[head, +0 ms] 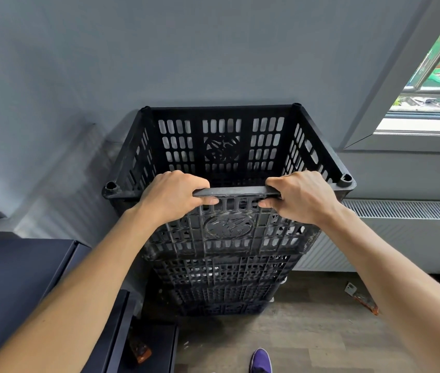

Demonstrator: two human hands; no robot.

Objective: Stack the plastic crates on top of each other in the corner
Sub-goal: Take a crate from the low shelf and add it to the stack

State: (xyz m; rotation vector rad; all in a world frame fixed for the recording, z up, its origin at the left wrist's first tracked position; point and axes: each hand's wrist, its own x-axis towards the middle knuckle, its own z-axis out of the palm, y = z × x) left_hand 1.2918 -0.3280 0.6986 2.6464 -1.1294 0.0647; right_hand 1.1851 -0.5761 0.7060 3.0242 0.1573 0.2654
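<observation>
I see a grey painted wall (79, 63) behind the stack of black slatted plastic crates (221, 281), which stands on the floor (307, 332) against it. The open-topped top crate (229, 238) sits on that stack, and my left hand (171, 196) and right hand (303, 196) each curl tight around its near rim.

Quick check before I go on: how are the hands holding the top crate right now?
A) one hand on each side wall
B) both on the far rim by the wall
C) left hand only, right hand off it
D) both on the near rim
D: the left hand and the right hand both curl over the near rim of the top crate.
</observation>
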